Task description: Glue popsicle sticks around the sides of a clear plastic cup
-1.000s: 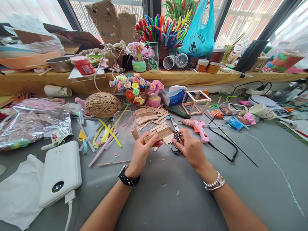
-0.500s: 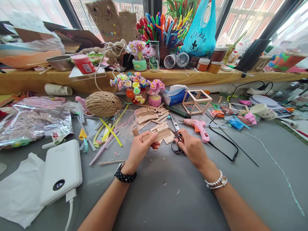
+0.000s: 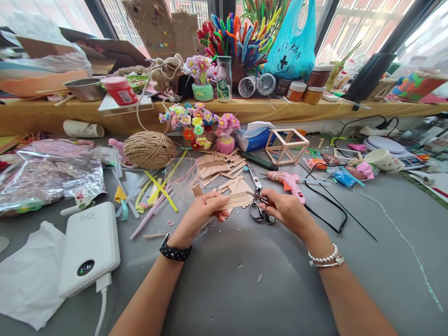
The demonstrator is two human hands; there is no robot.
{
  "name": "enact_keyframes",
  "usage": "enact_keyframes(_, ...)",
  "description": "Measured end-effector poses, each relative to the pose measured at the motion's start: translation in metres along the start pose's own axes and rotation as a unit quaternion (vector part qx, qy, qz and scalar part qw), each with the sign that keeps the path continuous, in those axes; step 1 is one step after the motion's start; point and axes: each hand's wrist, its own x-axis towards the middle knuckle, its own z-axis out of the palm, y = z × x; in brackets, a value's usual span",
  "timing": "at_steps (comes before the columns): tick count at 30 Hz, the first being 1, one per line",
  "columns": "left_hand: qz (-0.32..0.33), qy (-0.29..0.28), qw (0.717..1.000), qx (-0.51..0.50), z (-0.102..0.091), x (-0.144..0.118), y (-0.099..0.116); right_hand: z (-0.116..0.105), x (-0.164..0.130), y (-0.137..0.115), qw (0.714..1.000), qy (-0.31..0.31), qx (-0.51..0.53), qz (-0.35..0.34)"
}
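Observation:
My left hand (image 3: 206,210) pinches a flat wooden craft stick strip (image 3: 238,200) between thumb and fingers, holding it level above the table. Closed around a slim, dark, pointed tool (image 3: 259,198), my right hand (image 3: 289,210) has the tool's tip near the strip's right end. I cannot make out the tool's exact kind. Silver scissors (image 3: 257,212) with dark handles lie just under and beside the right hand. Beyond the hands, loose craft sticks (image 3: 215,169) are spread in a pile. To their right rests a pink hot glue gun (image 3: 290,183).
A wooden stick frame (image 3: 287,145) stands behind the glue gun, near a blue tissue pack (image 3: 257,136). A twine ball (image 3: 151,149) is at left, beyond yellow and pink strips. Nearer stands a white power bank (image 3: 91,247). The glue gun's black cord (image 3: 329,228) loops at right.
My right hand has shifted slightly right with the tool, uncovering more of the scissors. The strip in my left hand has tilted to nearly level.

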Motion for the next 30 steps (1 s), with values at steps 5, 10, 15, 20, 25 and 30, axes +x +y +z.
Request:
enact_keyframes(5, -0.034, -0.010, 0.999, -0.031, 0.001, 0.000, 0.000, -0.005, -0.001, -0.001, 0.996, -0.040, 0.073, 0.037)
enact_keyframes(10, 0.008, 0.024, 0.999, 0.027, 0.007, -0.001, 0.002, -0.005, -0.001, -0.003, 0.993, -0.064, 0.078, 0.066)
enact_keyframes(15, 0.026, 0.026, 0.998, 0.055, 0.008, -0.002, 0.002, -0.006, -0.001, -0.005, 0.996, -0.042, 0.037, 0.068)
enact_keyframes(20, 0.043, 0.026, 0.996, 0.072, 0.007, -0.002, 0.001, -0.006, -0.002, -0.006, 0.997, -0.039, 0.003, 0.061)
enact_keyframes(25, 0.074, 0.048, 0.991, 0.098, 0.009, -0.001, -0.001, -0.001, 0.000, -0.005, 0.999, -0.027, -0.018, 0.039)
enact_keyframes(30, 0.077, 0.053, 0.990, 0.103, 0.008, -0.001, -0.002, 0.007, 0.002, -0.005, 0.999, -0.001, -0.015, 0.039)
